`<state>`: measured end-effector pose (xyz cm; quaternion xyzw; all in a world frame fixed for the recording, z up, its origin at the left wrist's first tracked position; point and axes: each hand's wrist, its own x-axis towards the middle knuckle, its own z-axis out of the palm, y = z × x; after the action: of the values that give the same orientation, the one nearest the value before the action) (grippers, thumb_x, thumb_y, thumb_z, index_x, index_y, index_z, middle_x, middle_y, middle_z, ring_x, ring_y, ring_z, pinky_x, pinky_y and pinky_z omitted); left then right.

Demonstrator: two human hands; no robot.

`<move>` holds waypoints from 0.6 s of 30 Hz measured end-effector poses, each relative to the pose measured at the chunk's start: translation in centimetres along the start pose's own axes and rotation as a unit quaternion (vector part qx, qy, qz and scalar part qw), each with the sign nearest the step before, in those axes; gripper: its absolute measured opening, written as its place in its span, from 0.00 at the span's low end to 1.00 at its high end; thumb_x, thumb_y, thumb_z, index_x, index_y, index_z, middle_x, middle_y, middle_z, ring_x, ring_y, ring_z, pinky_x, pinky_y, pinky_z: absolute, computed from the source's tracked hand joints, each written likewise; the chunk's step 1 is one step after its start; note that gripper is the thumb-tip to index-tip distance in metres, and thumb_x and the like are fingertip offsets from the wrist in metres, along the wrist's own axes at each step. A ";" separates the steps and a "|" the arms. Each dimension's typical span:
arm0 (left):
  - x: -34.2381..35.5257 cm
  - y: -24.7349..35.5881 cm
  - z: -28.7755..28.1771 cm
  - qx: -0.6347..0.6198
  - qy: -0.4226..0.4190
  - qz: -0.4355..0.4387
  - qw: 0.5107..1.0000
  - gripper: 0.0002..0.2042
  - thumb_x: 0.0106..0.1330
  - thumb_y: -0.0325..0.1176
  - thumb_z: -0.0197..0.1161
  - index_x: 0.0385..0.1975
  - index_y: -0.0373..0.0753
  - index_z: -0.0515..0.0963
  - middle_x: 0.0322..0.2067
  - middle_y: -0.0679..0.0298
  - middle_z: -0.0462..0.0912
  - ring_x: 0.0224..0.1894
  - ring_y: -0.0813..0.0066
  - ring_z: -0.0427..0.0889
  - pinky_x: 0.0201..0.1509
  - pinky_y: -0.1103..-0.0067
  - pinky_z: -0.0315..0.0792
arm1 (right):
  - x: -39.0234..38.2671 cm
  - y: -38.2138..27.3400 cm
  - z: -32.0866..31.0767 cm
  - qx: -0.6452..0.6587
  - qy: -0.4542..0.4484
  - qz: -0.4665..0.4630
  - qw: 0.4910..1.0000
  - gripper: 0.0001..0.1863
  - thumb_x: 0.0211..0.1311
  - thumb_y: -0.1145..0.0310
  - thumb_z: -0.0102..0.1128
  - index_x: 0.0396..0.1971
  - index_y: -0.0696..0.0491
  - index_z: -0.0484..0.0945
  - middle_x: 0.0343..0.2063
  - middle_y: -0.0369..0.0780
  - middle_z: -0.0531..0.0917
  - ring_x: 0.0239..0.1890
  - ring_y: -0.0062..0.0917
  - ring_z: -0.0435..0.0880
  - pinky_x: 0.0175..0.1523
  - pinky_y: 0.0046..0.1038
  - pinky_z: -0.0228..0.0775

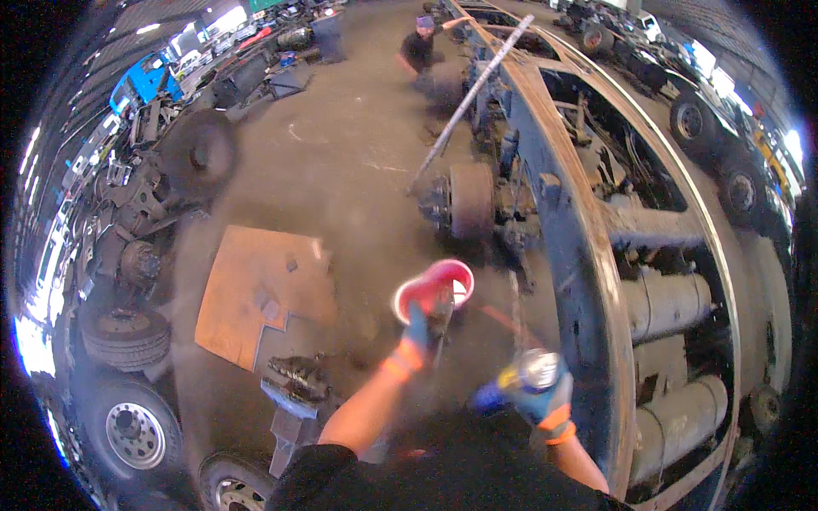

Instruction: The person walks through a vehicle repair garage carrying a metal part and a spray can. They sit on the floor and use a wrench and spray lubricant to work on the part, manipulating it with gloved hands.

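Note:
My left hand (414, 334), in a blue glove with an orange cuff, is closed on a red piece (423, 292) with two rounded lobes and a pale rim; its exact kind I cannot make out. A dark, narrow shape hangs beside those fingers, blurred. Lower and to the right, my right hand (554, 404), gloved alike, grips a rounded silver, yellow and blue object (532, 373), smeared by motion. Both hands are held apart, above the floor. Close by on the right runs the long rusty truck frame (588, 230).
A brake drum (473, 201) sits on the axle ahead, with a long metal bar (473, 98) leaning nearby. Farther off, a person (418, 49) crouches beside the frame. An orange-brown sheet (260, 289) lies on the floor left; wheels (136, 434) and axle parts line that side.

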<state>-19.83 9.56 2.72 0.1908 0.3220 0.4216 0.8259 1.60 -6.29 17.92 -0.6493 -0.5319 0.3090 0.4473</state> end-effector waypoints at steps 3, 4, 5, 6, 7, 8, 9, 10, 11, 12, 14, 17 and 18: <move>4.3 4.1 2.2 -0.041 -0.014 0.031 0.999 0.26 0.70 0.54 0.36 0.57 0.41 0.67 0.50 0.64 0.75 0.49 0.71 0.76 0.51 0.71 0.72 | 6.8 -0.9 6.1 0.100 -0.235 -0.017 0.967 0.28 0.34 0.57 0.78 0.38 0.52 0.78 0.36 0.38 0.84 0.38 0.24 0.83 0.47 0.29 0.75; 7.5 4.5 0.1 -0.115 -0.007 0.021 0.993 0.25 0.70 0.51 0.39 0.57 0.40 0.67 0.49 0.64 0.76 0.48 0.70 0.76 0.51 0.71 0.72 | 8.9 -0.9 8.7 0.095 -0.316 -0.044 0.943 0.31 0.35 0.55 0.78 0.41 0.52 0.77 0.38 0.38 0.83 0.40 0.24 0.82 0.49 0.29 0.74; 8.9 4.7 -1.5 -0.027 -0.034 0.054 0.998 0.22 0.69 0.45 0.42 0.56 0.39 0.68 0.49 0.63 0.76 0.48 0.70 0.77 0.51 0.72 0.72 | 11.0 -2.6 10.0 0.092 -0.347 -0.076 0.930 0.31 0.36 0.54 0.77 0.42 0.53 0.77 0.38 0.38 0.83 0.39 0.24 0.82 0.49 0.29 0.74; 10.2 5.1 -2.6 0.065 -0.060 0.091 0.992 0.19 0.69 0.39 0.44 0.55 0.37 0.68 0.48 0.62 0.77 0.47 0.70 0.78 0.51 0.73 0.73 | 12.2 -1.1 13.2 0.137 -0.373 -0.135 0.908 0.30 0.38 0.53 0.76 0.42 0.53 0.76 0.38 0.38 0.83 0.39 0.25 0.82 0.49 0.29 0.74; 11.2 5.7 -4.1 0.149 -0.072 0.136 0.977 0.17 0.68 0.33 0.47 0.55 0.36 0.69 0.48 0.61 0.77 0.47 0.70 0.78 0.50 0.75 0.74 | 13.9 -1.4 15.3 0.156 -0.434 -0.143 0.876 0.31 0.39 0.53 0.75 0.43 0.53 0.75 0.39 0.39 0.83 0.41 0.26 0.82 0.50 0.30 0.74; 12.1 6.8 -4.1 0.305 -0.082 0.205 0.926 0.17 0.68 0.31 0.46 0.55 0.36 0.69 0.48 0.61 0.77 0.46 0.71 0.79 0.49 0.75 0.74 | 15.4 -1.7 17.3 0.171 -0.490 -0.149 0.842 0.32 0.40 0.53 0.75 0.44 0.54 0.74 0.40 0.40 0.82 0.42 0.27 0.82 0.50 0.31 0.73; 12.5 8.1 -4.4 0.383 -0.080 0.234 0.890 0.16 0.68 0.32 0.46 0.53 0.36 0.70 0.47 0.61 0.77 0.45 0.71 0.79 0.48 0.75 0.74 | 17.0 -2.0 19.0 0.184 -0.542 -0.144 0.807 0.33 0.41 0.53 0.74 0.46 0.55 0.73 0.41 0.41 0.82 0.43 0.28 0.81 0.51 0.32 0.73; 13.5 9.4 -4.3 0.426 -0.079 0.239 0.869 0.16 0.68 0.33 0.46 0.52 0.36 0.70 0.46 0.61 0.78 0.45 0.71 0.79 0.48 0.75 0.74 | 18.9 -2.5 20.3 0.195 -0.595 -0.152 0.765 0.31 0.43 0.54 0.72 0.46 0.55 0.73 0.41 0.41 0.82 0.43 0.28 0.81 0.51 0.31 0.73; 13.8 10.9 -4.7 0.447 -0.061 0.224 0.864 0.16 0.68 0.34 0.45 0.51 0.36 0.71 0.45 0.62 0.78 0.44 0.71 0.78 0.48 0.74 0.74 | 20.3 -3.3 21.3 0.208 -0.637 -0.160 0.725 0.30 0.44 0.56 0.71 0.46 0.56 0.73 0.41 0.40 0.82 0.43 0.27 0.81 0.51 0.31 0.72; 14.4 11.9 -4.6 0.458 -0.048 0.210 0.862 0.16 0.68 0.35 0.45 0.50 0.36 0.71 0.44 0.62 0.78 0.43 0.70 0.78 0.47 0.74 0.73 | 22.0 -3.9 22.0 0.214 -0.669 -0.164 0.693 0.28 0.46 0.57 0.69 0.47 0.56 0.73 0.41 0.40 0.81 0.44 0.27 0.80 0.51 0.31 0.72; 16.4 13.2 -3.7 0.459 -0.028 0.184 0.868 0.16 0.68 0.37 0.45 0.48 0.36 0.72 0.42 0.62 0.78 0.42 0.70 0.78 0.47 0.73 0.73 | 24.8 -4.8 23.3 0.218 -0.716 -0.168 0.642 0.26 0.49 0.60 0.66 0.47 0.56 0.73 0.41 0.40 0.81 0.44 0.27 0.80 0.52 0.31 0.72; 19.5 15.6 -3.1 0.444 0.010 0.172 0.879 0.17 0.67 0.40 0.44 0.45 0.36 0.74 0.39 0.62 0.78 0.40 0.69 0.78 0.46 0.72 0.72 | 29.7 -5.4 25.1 0.223 -0.740 -0.171 0.611 0.22 0.54 0.65 0.61 0.48 0.57 0.72 0.42 0.40 0.81 0.45 0.26 0.79 0.52 0.31 0.71; 21.1 16.5 -3.2 0.442 0.012 0.165 0.882 0.17 0.67 0.41 0.44 0.44 0.36 0.74 0.38 0.62 0.78 0.39 0.69 0.78 0.45 0.71 0.72 | 31.7 -5.1 25.6 0.224 -0.727 -0.172 0.626 0.20 0.56 0.66 0.59 0.49 0.57 0.72 0.42 0.40 0.81 0.45 0.26 0.79 0.53 0.31 0.71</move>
<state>-22.28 36.44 2.26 0.5814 0.4489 0.3681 0.5701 -15.24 30.98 14.45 0.0101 -0.7007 0.7074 0.0918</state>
